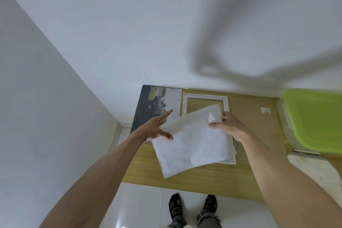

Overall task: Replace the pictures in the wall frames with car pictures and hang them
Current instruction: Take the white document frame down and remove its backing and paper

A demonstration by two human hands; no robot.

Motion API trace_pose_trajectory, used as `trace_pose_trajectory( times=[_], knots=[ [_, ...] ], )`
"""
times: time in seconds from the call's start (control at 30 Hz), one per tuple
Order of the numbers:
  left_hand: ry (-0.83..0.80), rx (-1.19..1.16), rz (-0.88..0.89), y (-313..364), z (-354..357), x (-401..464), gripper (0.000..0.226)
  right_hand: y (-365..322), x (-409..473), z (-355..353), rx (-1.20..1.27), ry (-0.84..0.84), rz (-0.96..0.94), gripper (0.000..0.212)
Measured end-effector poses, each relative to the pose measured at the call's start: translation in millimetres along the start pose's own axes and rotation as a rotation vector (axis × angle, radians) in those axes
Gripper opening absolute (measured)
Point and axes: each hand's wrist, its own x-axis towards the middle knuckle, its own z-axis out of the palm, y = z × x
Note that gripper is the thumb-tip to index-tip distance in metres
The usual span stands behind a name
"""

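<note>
Tabletop carried the white frame, lying flat just beyond both hands. White sheets hung over it, pinched by the right hand and thumb-gripped by the left hand, nearer the car picture.

The frame lies on the table against the wall. Left of the frame lies the car picture; right of it, the backing board, then the lidded bin. Over the frame's near part, the sheets.
</note>
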Motion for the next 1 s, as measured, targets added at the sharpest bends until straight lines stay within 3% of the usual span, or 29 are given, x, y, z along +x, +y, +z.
trace_pose_trajectory(
  times=[0.17, 0.27, 0.43, 0.53, 0.67, 0.87, 1.0],
  knots=[
    [0.209, -0.164, -0.105, 3.5, 0.5, 2.9, 0.049, 19.9, -17.1, -20.7, 0.105, 0.009, -0.004, 0.041],
    [0.309, -0.369, -0.092, 9.3, 12.4, 4.7, 0.029, 32.8, -29.1, -32.6, 0.215, 0.031, 0.034, 0.04],
    [0.357, -0.627, -0.032, 16.0, 38.0, 17.1, 0.03, 60.5, -41.8, -57.1, 0.36, 0.071, 0.088, 0.05],
    [0.264, -0.434, -0.045, 19.1, 56.4, 30.1, 0.039, 80.5, -52.9, -75.9, 0.435, 0.161, 0.087, 0.05],
    [0.231, -0.143, -0.054, 28.1, 91.8, 38.3, 0.021, 108.9, -65.4, -99.1, 0.472, 0.278, 0.099, 0.04],
    [0.257, -0.215, -0.032, 47.9, 150.8, 43.0, 0.023, 151.2, -89.2, -130.9, 0.404, 0.368, 0.061, 0.027],
    [0.21, -0.225, -0.017, 53.7, 194.9, 44.3, 0.042, 187.2, -100.5, -161.1, 0.373, 0.445, 0.084, 0.042]
  ],
)
